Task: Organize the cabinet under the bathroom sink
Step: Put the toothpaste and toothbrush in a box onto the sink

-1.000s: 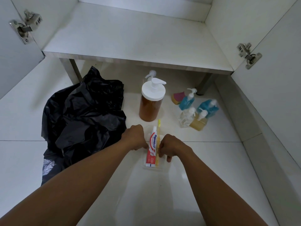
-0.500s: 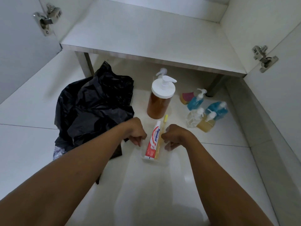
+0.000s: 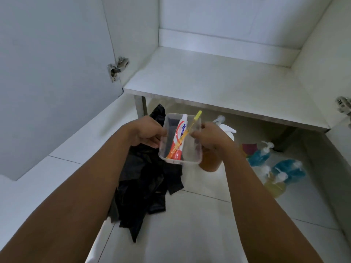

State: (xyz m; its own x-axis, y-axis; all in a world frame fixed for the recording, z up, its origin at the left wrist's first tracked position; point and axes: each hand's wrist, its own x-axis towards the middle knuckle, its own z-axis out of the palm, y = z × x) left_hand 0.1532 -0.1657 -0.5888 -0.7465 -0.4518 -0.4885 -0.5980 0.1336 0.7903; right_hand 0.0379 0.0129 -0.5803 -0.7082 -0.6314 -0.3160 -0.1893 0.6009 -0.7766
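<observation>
A clear plastic container (image 3: 191, 156) hangs in the air in front of the cabinet, held on both sides. My left hand (image 3: 147, 132) grips its left wall and my right hand (image 3: 208, 134) grips its right wall. Inside lie a red-and-white toothpaste tube (image 3: 179, 136) and a yellow toothbrush (image 3: 191, 124) whose head sticks out over the far rim. The white cabinet shelf (image 3: 218, 88) lies beyond and above the container, with nothing on it.
A crumpled black plastic bag (image 3: 150, 179) lies on the floor below my left arm. An amber pump bottle (image 3: 211, 164) stands partly hidden behind my right hand. Small blue, clear and yellow pump bottles (image 3: 277, 171) cluster at the right. Both cabinet doors stand open, hinges (image 3: 116, 69) showing.
Both hands have lifted the container with the toothpaste and toothbrush off the floor and up toward the shelf. The view has tilted upward into the cabinet.
</observation>
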